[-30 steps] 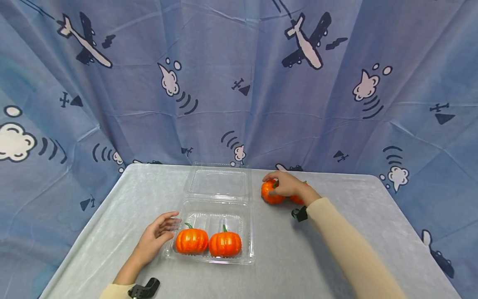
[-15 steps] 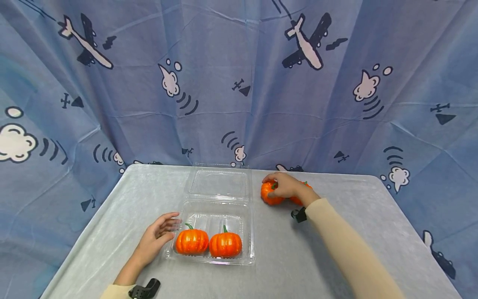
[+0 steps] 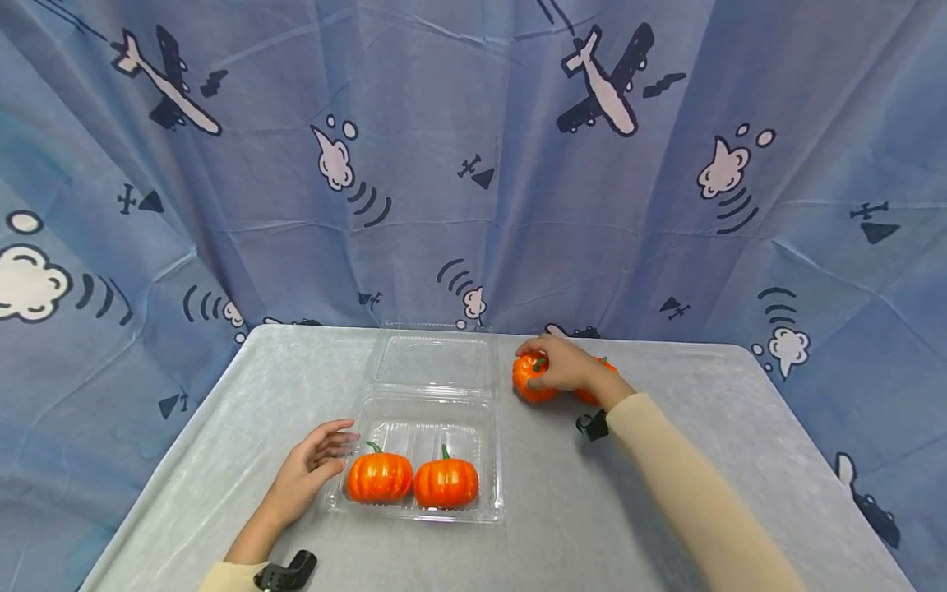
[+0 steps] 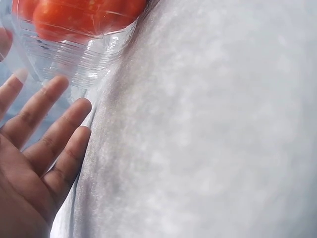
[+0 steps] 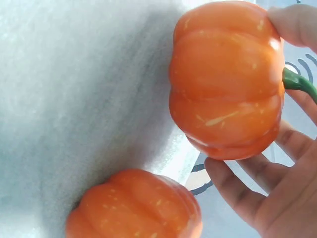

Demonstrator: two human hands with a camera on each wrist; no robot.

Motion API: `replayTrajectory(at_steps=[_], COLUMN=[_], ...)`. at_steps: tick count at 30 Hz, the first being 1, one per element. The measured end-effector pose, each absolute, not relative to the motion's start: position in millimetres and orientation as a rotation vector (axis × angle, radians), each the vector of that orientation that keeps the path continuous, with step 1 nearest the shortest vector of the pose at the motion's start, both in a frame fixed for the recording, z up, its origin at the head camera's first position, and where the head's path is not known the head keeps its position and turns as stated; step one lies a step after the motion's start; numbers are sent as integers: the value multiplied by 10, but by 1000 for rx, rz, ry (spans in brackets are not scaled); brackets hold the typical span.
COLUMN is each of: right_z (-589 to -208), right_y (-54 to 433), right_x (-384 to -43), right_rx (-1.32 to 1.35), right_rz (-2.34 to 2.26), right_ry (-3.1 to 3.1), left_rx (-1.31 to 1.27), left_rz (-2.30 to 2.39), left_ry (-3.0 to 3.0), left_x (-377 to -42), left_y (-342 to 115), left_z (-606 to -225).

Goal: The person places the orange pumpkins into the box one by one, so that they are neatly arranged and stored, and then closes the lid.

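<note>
My right hand [image 3: 564, 363] grips a small orange pumpkin [image 5: 225, 79] with a green stem, thumb on one side and fingers on the other. Beside it, partly behind that hand, a second pumpkin [image 5: 136, 210] sits on the table. Two more, a left pumpkin [image 3: 380, 478] and a right pumpkin [image 3: 446, 483], rest in the front of a clear plastic clamshell container [image 3: 490, 460]. Fingers spread and loosely bent, my left hand [image 3: 305, 469] stands at the container's left side. The left wrist view puts its fingertips right by the ribbed plastic wall [image 4: 74, 62].
The clamshell's lid [image 3: 436, 362] lies folded back toward the rear of the grey cloth-covered table [image 3: 562, 510]. A blue curtain [image 3: 414, 247] printed with planes hangs right behind the table's back edge.
The pumpkin in my right hand has shifted slightly left and up in the head view. My left hand and the pumpkins in the container have kept their places.
</note>
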State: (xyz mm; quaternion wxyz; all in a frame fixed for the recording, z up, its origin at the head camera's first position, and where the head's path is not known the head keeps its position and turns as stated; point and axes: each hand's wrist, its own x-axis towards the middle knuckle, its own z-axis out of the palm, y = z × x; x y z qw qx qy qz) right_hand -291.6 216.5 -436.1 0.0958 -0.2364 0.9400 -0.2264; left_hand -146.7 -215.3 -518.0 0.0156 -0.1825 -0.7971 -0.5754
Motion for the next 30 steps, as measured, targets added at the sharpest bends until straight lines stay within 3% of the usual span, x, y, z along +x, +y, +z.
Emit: replayTrajectory(at_steps=[30], right_z=[-4072], right_y=[1880], right_x=[-2547], right_rx=[-813], right_rz=[-927], right_ry=[2837], left_rx=[-552], left_rz=[-1760], left_ry=[-2477], left_x=[-1443], left_y=[-2121], left_z=[-5147])
